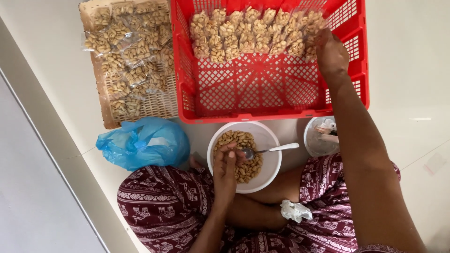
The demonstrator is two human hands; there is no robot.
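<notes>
Sitting cross-legged on the pale floor [412,70], a person in maroon patterned trousers [159,206] is seen from above, with a crumpled white tissue [295,211] lodged at the knee. Nearest the body, a white bowl [269,175] of shelled peanuts [243,168] is held between the legs. The left hand [226,164] is lowered over the bowl, its grip pinched together on the bowl end of a metal spoon [269,150], whose handle is laid across the rim and pointed to the person's right. A blue plastic bag [145,143] is bunched just beside the bowl on the left, and a small clear tub [321,137] of odds and ends is set on the right.

Farther out, a red plastic crate [258,89] is placed directly beyond the bowl. The right hand [332,52] is stretched well forward into it, the grip closed on the end packet in a row of clear peanut packets [248,33] lined along the far wall. The row is run from left to right, with the right hand at its right end, so the packets are reached by that arm and not by the left, which is kept well apart at the bowl. Beyond the bag, a tan basket [105,119] heaped with more loose packets [129,56] is set touching the crate's left side.
</notes>
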